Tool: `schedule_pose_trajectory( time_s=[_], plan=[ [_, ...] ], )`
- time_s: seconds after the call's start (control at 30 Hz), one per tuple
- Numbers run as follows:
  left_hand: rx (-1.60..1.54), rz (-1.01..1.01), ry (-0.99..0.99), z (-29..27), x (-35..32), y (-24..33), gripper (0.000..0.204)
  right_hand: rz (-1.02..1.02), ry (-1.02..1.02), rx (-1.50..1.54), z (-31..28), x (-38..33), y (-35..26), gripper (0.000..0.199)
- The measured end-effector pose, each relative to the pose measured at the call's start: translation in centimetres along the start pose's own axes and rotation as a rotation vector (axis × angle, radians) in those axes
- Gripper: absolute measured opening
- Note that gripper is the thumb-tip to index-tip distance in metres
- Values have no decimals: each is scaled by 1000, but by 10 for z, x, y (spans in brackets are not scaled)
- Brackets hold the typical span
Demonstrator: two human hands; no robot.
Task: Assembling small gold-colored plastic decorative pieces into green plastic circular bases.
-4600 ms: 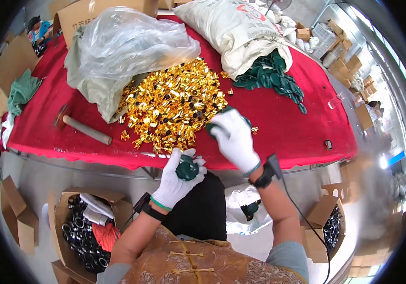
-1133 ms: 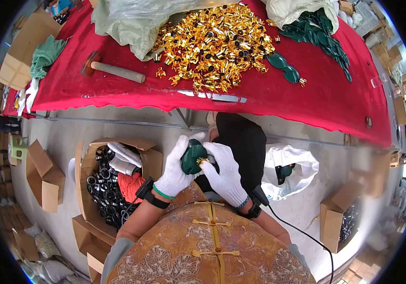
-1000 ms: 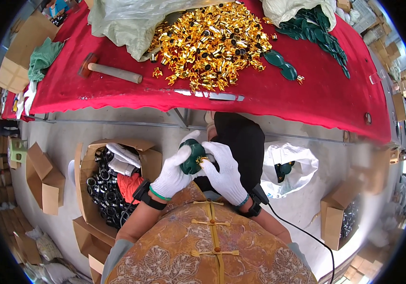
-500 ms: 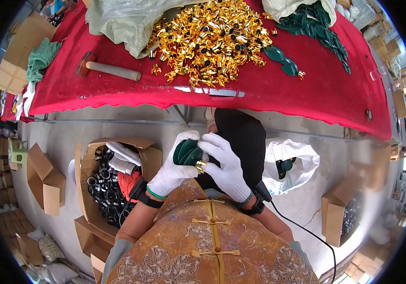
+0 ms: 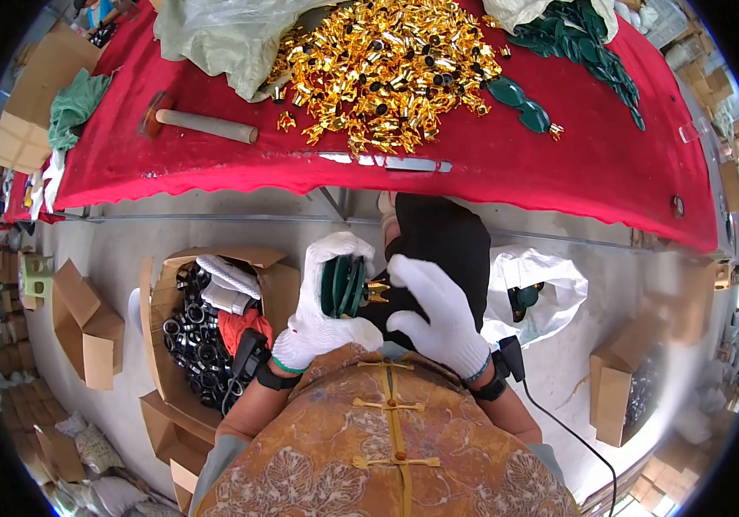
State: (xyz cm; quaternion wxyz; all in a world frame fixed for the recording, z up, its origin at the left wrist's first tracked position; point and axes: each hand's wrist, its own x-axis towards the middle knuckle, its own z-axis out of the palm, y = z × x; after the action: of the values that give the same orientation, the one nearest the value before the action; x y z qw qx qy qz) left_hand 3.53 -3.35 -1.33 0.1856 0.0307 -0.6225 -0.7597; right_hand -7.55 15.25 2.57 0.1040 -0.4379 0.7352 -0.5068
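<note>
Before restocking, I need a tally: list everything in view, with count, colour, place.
table: one, red-covered, upper half
held discs: several, green, picture centre
gold piece: one, gold, beside these
heaped pieces: many, gold and black, table
loose discs: two, green, table right
piled discs: many, green, farther back
hammer: one, brown, table left
sacks: two, pale, table back
cloth: one, green, upper left
cartons: several, brown, both lower sides
rings: many, black, inside one carton
bag: one, white, lower right
stool: one, green, left edge
left hand: one, white-gloved, around held discs
right hand: one, white-gloved, open nearby
</note>
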Motion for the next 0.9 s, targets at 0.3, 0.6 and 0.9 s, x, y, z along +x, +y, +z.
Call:
schedule_pose_trajectory(
  time_s=[0.3,0.6,0.9],
  plan=[
    [203,109,3,6,-8,4,119,171,-24,140,25,-10,-10,33],
    [307,249,-291,-1,3,7,105,915,-257,928,4,5,-11,22],
    [150,107,-30,-2,-25,-23,110,915,-270,888,12,6,-17,25]
  ],
)
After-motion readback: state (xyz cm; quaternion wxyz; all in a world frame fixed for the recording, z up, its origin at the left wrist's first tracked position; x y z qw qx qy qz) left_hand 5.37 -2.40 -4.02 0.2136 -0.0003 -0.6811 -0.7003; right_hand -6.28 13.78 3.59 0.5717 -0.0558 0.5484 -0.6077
